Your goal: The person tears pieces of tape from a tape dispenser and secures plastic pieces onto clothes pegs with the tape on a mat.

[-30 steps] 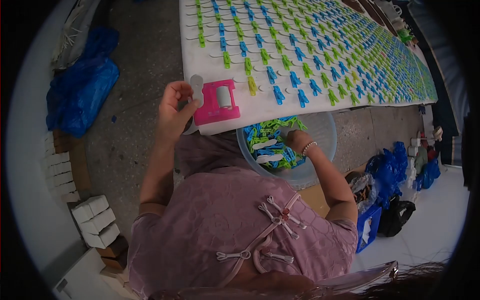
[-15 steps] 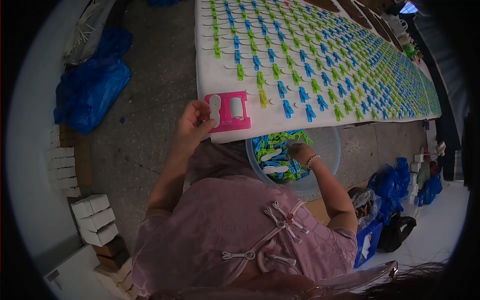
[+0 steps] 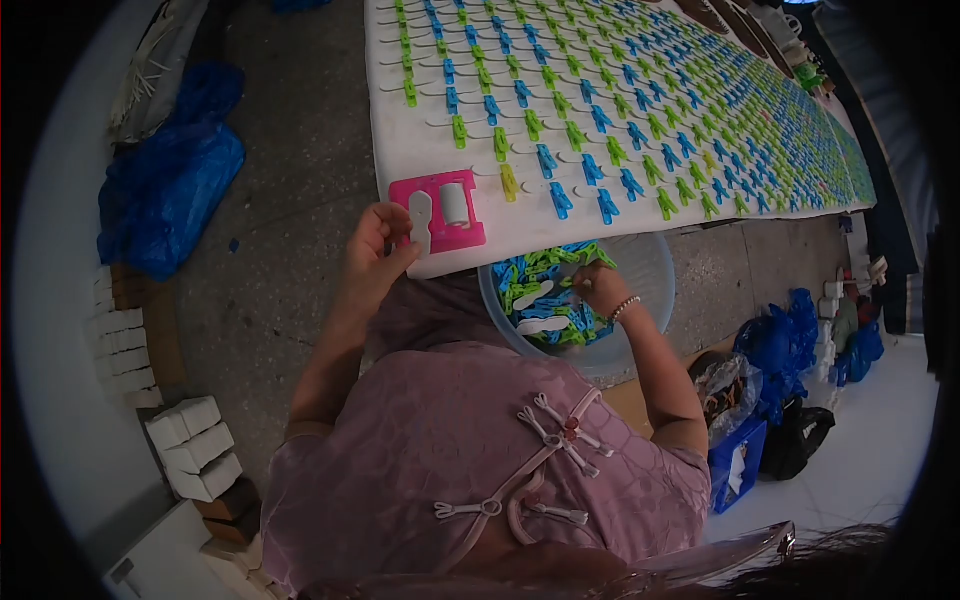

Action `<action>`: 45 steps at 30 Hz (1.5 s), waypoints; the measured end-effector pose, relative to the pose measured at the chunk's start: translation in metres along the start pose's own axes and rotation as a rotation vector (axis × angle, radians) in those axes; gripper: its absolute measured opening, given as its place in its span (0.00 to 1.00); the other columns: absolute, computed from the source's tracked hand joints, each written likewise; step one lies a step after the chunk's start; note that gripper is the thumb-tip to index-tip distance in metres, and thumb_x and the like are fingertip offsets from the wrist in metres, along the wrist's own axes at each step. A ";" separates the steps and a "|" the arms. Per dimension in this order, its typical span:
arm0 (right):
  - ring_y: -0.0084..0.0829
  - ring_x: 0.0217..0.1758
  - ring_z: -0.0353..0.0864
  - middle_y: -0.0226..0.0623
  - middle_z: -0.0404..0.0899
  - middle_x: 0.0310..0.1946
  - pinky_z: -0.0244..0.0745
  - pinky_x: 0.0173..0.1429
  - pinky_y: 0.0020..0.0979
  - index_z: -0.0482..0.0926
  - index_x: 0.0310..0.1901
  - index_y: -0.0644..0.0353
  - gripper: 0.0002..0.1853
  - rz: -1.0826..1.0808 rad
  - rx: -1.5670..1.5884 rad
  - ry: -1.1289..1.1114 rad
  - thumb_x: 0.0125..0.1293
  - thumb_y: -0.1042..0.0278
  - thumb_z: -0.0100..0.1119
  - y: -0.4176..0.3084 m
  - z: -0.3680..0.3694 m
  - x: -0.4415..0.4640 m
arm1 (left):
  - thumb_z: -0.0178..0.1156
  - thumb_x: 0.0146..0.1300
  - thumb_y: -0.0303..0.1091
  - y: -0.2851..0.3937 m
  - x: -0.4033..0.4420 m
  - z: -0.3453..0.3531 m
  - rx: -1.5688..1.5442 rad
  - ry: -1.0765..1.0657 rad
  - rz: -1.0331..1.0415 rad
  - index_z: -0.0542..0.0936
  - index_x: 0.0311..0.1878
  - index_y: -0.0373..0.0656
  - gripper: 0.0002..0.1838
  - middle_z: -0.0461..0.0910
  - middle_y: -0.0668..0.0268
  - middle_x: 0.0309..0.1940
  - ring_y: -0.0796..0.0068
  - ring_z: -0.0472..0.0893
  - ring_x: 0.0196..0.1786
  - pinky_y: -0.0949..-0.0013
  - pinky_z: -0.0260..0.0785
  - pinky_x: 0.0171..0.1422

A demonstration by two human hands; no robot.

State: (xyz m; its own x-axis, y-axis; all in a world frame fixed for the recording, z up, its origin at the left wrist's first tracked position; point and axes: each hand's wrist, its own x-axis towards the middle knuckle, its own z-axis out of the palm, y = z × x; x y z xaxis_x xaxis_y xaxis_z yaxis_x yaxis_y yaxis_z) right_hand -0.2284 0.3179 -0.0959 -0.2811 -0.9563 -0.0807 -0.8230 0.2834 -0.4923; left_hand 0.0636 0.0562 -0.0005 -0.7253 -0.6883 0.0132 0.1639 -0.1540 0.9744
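Note:
My left hand (image 3: 378,250) is closed at the table's near corner, thumb and fingers pinching the edge of a white sole-shaped piece (image 3: 421,215). That piece lies over the left side of a pink plate (image 3: 433,182), which also carries a white roll (image 3: 454,205). My right hand (image 3: 602,287) reaches into a translucent round tub (image 3: 655,290) of blue and green clothespins (image 3: 545,260). Its fingers are drawn together just above the pile; what they hold, if anything, is too small to make out. Two similar white pieces (image 3: 542,325) lie on the clothespins.
Rows of clothespins, each with a pale strip, cover the white table (image 3: 440,155). Blue bags (image 3: 175,200) stand on the floor at left, with stacked white boxes (image 3: 195,445) nearer. More blue bags (image 3: 785,340) and a blue crate (image 3: 738,465) are at right.
The view has shifted slightly, so the table sits further left and higher. My right hand has lifted a little within the tub, fingers now more visible. My left hand keeps its pinch.

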 end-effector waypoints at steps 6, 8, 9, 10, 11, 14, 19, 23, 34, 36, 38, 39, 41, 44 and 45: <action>0.37 0.40 0.82 0.39 0.81 0.33 0.76 0.38 0.34 0.77 0.35 0.59 0.06 0.249 -0.037 0.053 0.56 0.74 0.63 -0.055 -0.045 -0.020 | 0.64 0.54 0.23 -0.001 0.001 0.009 -0.024 -0.075 -0.012 0.70 0.51 0.43 0.21 0.72 0.72 0.42 0.83 0.71 0.48 0.75 0.64 0.57; 0.33 0.42 0.82 0.37 0.81 0.35 0.78 0.39 0.32 0.77 0.39 0.60 0.08 0.309 0.220 0.122 0.57 0.76 0.63 -0.069 -0.058 -0.025 | 0.64 0.54 0.23 0.001 0.001 0.015 0.000 -0.099 -0.022 0.70 0.52 0.43 0.21 0.72 0.72 0.42 0.82 0.71 0.48 0.75 0.64 0.58; 0.28 0.44 0.82 0.35 0.81 0.37 0.79 0.40 0.30 0.77 0.44 0.62 0.11 0.361 0.478 0.187 0.59 0.78 0.62 -0.077 -0.065 -0.026 | 0.64 0.55 0.23 0.002 0.001 0.019 -0.033 -0.128 -0.035 0.70 0.52 0.43 0.21 0.72 0.72 0.43 0.82 0.72 0.49 0.75 0.64 0.57; 0.28 0.44 0.82 0.35 0.81 0.37 0.79 0.40 0.30 0.77 0.44 0.62 0.11 0.358 0.478 0.186 0.59 0.78 0.62 -0.091 -0.070 -0.026 | 0.64 0.55 0.24 0.002 0.000 0.023 -0.065 -0.155 -0.048 0.70 0.52 0.43 0.21 0.72 0.71 0.43 0.82 0.72 0.49 0.75 0.65 0.57; 0.27 0.46 0.82 0.35 0.81 0.40 0.81 0.43 0.30 0.75 0.48 0.64 0.15 0.285 0.828 0.276 0.60 0.79 0.62 -0.109 -0.074 -0.024 | 0.64 0.55 0.24 0.002 0.000 0.027 -0.064 -0.150 -0.047 0.70 0.52 0.43 0.21 0.72 0.71 0.43 0.82 0.72 0.49 0.75 0.65 0.57; 0.28 0.51 0.80 0.37 0.79 0.47 0.81 0.50 0.33 0.72 0.55 0.67 0.20 0.135 1.275 0.315 0.61 0.80 0.61 -0.135 -0.068 -0.018 | 0.64 0.56 0.25 0.003 -0.004 0.033 -0.068 -0.186 -0.036 0.69 0.53 0.43 0.21 0.72 0.71 0.44 0.82 0.72 0.49 0.75 0.66 0.55; 0.25 0.53 0.80 0.40 0.80 0.48 0.78 0.55 0.26 0.72 0.57 0.69 0.22 -0.033 1.431 0.293 0.60 0.85 0.60 -0.173 -0.048 0.004 | 0.63 0.57 0.25 0.009 -0.007 0.034 -0.069 -0.231 -0.067 0.69 0.54 0.43 0.22 0.73 0.69 0.45 0.82 0.73 0.49 0.74 0.67 0.55; 0.23 0.50 0.81 0.36 0.82 0.45 0.76 0.55 0.23 0.75 0.55 0.68 0.20 -0.001 1.308 0.227 0.60 0.85 0.61 -0.179 -0.041 0.010 | 0.63 0.57 0.25 0.011 -0.009 0.031 -0.037 -0.203 -0.027 0.69 0.54 0.43 0.22 0.73 0.69 0.45 0.82 0.73 0.49 0.74 0.67 0.55; 0.22 0.50 0.81 0.36 0.82 0.45 0.75 0.55 0.22 0.75 0.55 0.68 0.20 0.018 1.271 0.201 0.60 0.84 0.62 -0.186 -0.041 0.018 | 0.64 0.56 0.24 0.010 -0.007 0.031 0.064 -0.277 0.011 0.69 0.52 0.45 0.21 0.74 0.73 0.42 0.85 0.73 0.46 0.75 0.63 0.53; 0.23 0.51 0.81 0.38 0.82 0.46 0.75 0.55 0.23 0.76 0.52 0.68 0.17 0.031 1.313 0.210 0.60 0.84 0.62 -0.187 -0.040 0.019 | 0.64 0.56 0.24 0.012 -0.007 0.032 0.077 -0.272 0.009 0.69 0.53 0.45 0.22 0.73 0.73 0.43 0.84 0.73 0.46 0.75 0.63 0.53; 0.24 0.51 0.81 0.37 0.82 0.45 0.76 0.54 0.23 0.76 0.50 0.67 0.14 0.053 1.398 0.242 0.62 0.82 0.61 -0.184 -0.036 0.020 | 0.64 0.56 0.24 0.014 -0.007 0.033 0.090 -0.273 0.008 0.69 0.53 0.45 0.22 0.73 0.73 0.44 0.84 0.72 0.46 0.75 0.63 0.53; 0.25 0.51 0.81 0.37 0.82 0.44 0.77 0.54 0.24 0.77 0.47 0.67 0.10 0.073 1.481 0.273 0.63 0.80 0.60 -0.182 -0.034 0.021 | 0.64 0.56 0.25 0.015 -0.006 0.034 0.108 -0.236 0.050 0.69 0.53 0.45 0.22 0.73 0.72 0.44 0.84 0.72 0.47 0.75 0.63 0.54; 0.26 0.49 0.82 0.37 0.81 0.44 0.78 0.52 0.27 0.77 0.45 0.64 0.08 0.196 1.542 0.303 0.65 0.76 0.59 -0.181 -0.034 0.022 | 0.65 0.56 0.25 0.015 -0.003 0.031 0.122 -0.207 0.093 0.69 0.53 0.45 0.23 0.73 0.72 0.45 0.84 0.71 0.47 0.75 0.62 0.55; 0.25 0.41 0.81 0.33 0.79 0.41 0.78 0.45 0.28 0.77 0.43 0.60 0.06 0.422 1.656 0.363 0.67 0.69 0.59 -0.171 -0.026 0.023 | 0.65 0.55 0.25 0.013 0.004 0.017 0.081 -0.064 0.167 0.70 0.53 0.43 0.22 0.72 0.71 0.46 0.84 0.69 0.47 0.75 0.61 0.56; 0.23 0.36 0.79 0.30 0.78 0.37 0.76 0.39 0.26 0.77 0.42 0.58 0.07 0.524 1.711 0.393 0.68 0.66 0.58 -0.168 -0.023 0.023 | 0.65 0.55 0.26 0.014 0.005 0.014 0.057 -0.025 0.160 0.70 0.52 0.42 0.22 0.72 0.71 0.46 0.84 0.68 0.47 0.76 0.61 0.56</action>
State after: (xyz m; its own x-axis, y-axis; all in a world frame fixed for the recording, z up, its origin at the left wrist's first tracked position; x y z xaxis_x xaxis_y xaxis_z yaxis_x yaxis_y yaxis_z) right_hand -0.1076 0.2499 0.0051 -0.6068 -0.6620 -0.4399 0.6557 -0.1040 -0.7479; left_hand 0.0532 0.0605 0.0163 -0.7092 -0.6831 0.1743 0.2412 -0.0028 0.9705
